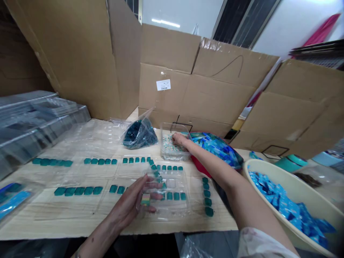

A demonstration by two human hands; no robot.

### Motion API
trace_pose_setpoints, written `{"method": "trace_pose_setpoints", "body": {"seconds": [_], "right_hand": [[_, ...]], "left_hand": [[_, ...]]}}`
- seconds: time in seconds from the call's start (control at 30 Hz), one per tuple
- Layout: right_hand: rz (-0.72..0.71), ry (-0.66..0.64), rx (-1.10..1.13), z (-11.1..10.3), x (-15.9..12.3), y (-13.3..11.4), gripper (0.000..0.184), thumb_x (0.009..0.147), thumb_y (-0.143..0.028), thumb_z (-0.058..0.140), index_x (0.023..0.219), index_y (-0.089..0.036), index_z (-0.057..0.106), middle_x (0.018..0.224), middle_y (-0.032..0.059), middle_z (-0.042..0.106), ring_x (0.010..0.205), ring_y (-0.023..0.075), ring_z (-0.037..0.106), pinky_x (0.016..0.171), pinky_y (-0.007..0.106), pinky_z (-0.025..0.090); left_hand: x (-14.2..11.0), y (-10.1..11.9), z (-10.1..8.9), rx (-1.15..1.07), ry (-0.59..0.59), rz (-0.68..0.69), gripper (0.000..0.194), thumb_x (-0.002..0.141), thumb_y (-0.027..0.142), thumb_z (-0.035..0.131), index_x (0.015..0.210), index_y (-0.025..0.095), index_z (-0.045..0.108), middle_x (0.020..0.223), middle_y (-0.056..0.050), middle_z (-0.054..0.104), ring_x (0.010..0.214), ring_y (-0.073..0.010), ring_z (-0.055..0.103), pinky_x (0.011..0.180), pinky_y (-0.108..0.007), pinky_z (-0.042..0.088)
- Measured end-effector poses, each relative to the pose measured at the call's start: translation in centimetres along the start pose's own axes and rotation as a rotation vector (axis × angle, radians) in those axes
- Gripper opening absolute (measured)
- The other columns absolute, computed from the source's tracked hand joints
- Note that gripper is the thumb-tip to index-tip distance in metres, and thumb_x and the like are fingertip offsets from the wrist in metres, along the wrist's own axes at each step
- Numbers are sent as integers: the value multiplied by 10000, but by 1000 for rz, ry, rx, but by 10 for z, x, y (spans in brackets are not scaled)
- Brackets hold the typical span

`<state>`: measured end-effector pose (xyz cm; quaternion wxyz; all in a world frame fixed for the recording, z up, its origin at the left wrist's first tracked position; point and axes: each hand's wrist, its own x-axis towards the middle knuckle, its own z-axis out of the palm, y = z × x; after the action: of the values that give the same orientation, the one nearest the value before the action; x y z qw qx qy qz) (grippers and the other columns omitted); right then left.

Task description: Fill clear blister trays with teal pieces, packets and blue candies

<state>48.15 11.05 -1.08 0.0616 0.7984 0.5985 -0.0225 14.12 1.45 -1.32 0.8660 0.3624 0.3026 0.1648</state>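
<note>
My left hand rests on a clear plastic tray on the table, fingers stretched out, with a small multicoloured block under the fingertips. My right hand reaches far forward into a small clear box of pale small pieces; its fingers are curled down into the box and partly hidden. Rows of teal blocks sit in clear trays across the wooden table.
A plastic bag of dark teal pieces lies behind the trays. A cream basin of blue wrapped pieces stands at right, a red bowl of blue pieces beside the box. Cardboard boxes wall the back; clear trays stack at left.
</note>
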Motion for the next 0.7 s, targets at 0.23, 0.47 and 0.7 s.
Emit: {"method": "trace_pose_setpoints", "body": {"seconds": [0.23,0.47,0.7], "right_hand": [[-92,135,227,-35,-36,-7,192,777,-195,542,868,-90,674,823,88,689,764,166,616,669,229,449],[-198,8,1215,-57,-179,-85,302,673,-403,682,829,-147,651,652,25,653,542,98,561,534,225,464],[-30,-163,1360,-24,-243,-133,298,666,-413,673,788,-145,624,549,-23,598,400,50,474,367,157,349]], "left_hand": [[10,-1,-7,-112,-32,76,383,791,457,525,1037,164,544,1131,-144,592,883,-243,627,623,-337,531],[14,-10,-8,-252,-57,228,317,806,428,519,976,162,548,1078,-125,597,881,-256,624,720,-452,522],[4,-31,18,-177,1,415,343,807,463,499,1002,181,513,1148,-111,560,810,-195,630,679,-385,534]]}}
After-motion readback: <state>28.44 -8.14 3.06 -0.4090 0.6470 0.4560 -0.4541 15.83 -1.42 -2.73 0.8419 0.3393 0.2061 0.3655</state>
